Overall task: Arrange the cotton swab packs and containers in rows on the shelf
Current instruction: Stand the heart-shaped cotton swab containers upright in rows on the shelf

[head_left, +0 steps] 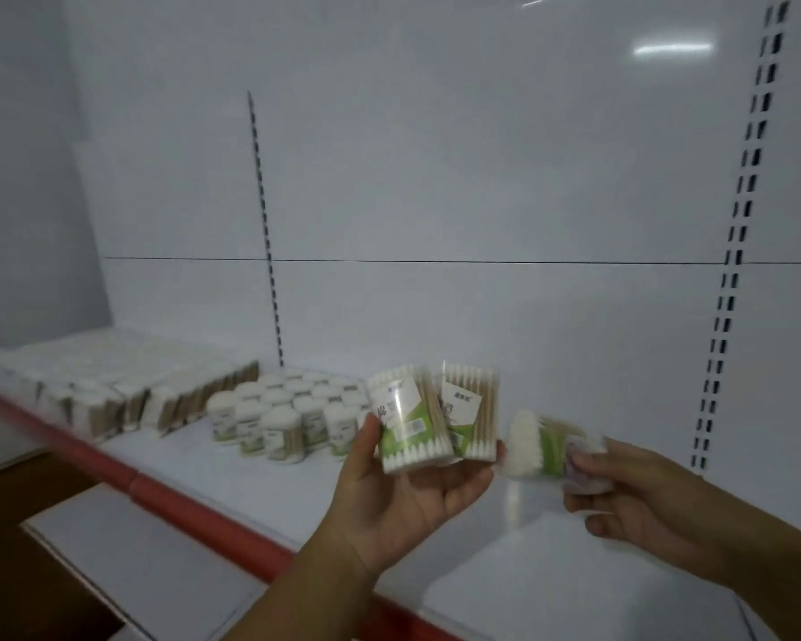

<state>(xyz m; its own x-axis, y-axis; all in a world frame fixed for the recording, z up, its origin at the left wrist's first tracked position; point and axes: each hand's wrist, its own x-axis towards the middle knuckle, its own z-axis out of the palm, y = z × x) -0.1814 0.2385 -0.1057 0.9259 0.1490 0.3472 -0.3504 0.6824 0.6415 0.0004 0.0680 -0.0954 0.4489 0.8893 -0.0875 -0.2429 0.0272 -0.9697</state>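
- plastic, clear: the left hand (403,497), lower centre of the frame, lies palm up with thumb and fingers curled round two clear containers (408,423) of swabs, which stand side by side and touch. risk: one grip carries both, so freeing one may let the other slip.
- the right hand (639,497), lower right, pinches a third container (546,451) that lies on its side. this area is blurred, so the firmness of the hold cannot be judged.
- the red edge strip (204,506) runs diagonally at lower left. risk: a round container dropped on the white shelf (250,474) may roll over this edge.
- the standing tubs (278,418), centre left, form tight rows. risk: a container pushed in carelessly may topple its neighbours.
- the flat packs (112,386), far left, sit against the back panel. they are well apart from the hands and unlikely to be disturbed.
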